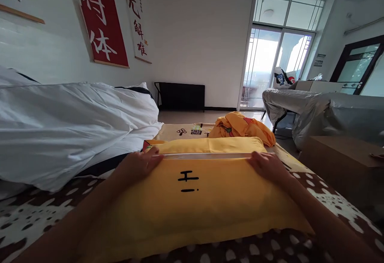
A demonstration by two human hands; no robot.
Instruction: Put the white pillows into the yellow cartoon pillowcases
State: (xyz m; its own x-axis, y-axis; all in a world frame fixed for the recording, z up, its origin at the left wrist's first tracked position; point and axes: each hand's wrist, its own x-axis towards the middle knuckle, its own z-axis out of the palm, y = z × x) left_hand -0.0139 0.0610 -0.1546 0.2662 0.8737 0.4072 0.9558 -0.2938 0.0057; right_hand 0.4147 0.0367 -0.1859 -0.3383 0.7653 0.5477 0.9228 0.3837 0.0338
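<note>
A yellow pillowcase (222,199) with black "Hi" lettering lies in front of me, plumped out by a white pillow inside. Along its far side the opening is stretched wide, and a strip of the white pillow (207,156) shows there. My left hand (147,161) grips the left end of the opening's edge with its fingers curled over the cloth. At the right end, my right hand (265,165) pinches the same edge. Beyond the strip lies the yellow far flap (207,145) of the case.
Bunched orange cloth (243,129) lies behind the pillow on the brown and cream patterned bedding (333,199). White bedding (72,127) is heaped at the left. A cardboard box (342,167) and plastic-covered furniture (318,103) stand at the right.
</note>
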